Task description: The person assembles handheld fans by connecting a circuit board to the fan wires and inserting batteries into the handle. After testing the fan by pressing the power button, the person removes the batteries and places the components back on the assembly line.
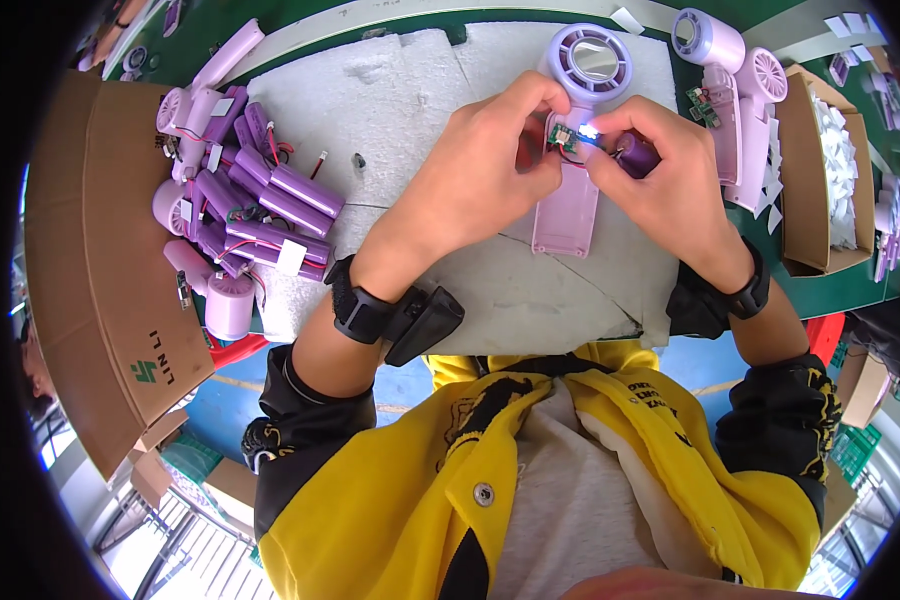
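Observation:
A pink handheld fan shell (567,215) lies on the white foam sheet, its round purple-rimmed head (590,63) pointing away from me. Over its open handle, my left hand (495,145) is closed in a pinch at a small green circuit board (562,139). My right hand (665,170) is closed around a purple cylindrical battery (638,156), with its thumb and forefinger at the board's right end. A bright blue-white light (589,131) glows between the two hands. Thin red wire shows below the board; the fingers hide where it joins.
Wired purple batteries (285,200) and fan parts heap on the left beside a tall cardboard box (120,250). At right are more pink fan shells (735,130), a loose green board (703,107) and a carton (805,220) of white pieces. Foam (400,90) covers the green table.

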